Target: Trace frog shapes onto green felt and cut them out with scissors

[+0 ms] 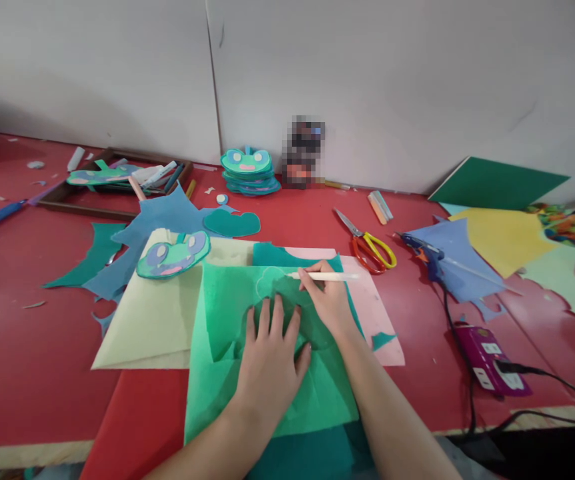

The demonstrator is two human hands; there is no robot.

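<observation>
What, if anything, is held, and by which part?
The right hand grips a white pen near its tip; the left hand holds nothing, lying on the green sheet.

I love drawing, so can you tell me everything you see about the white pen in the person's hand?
The white pen is slim, straight and pale, with a smooth, plastic-looking barrel. The right hand grips it near its narrow tip. It lies nearly level across the view, tip leftward over the green sheet, beside a white curved line. Whether the tip touches is too small to tell.
</observation>
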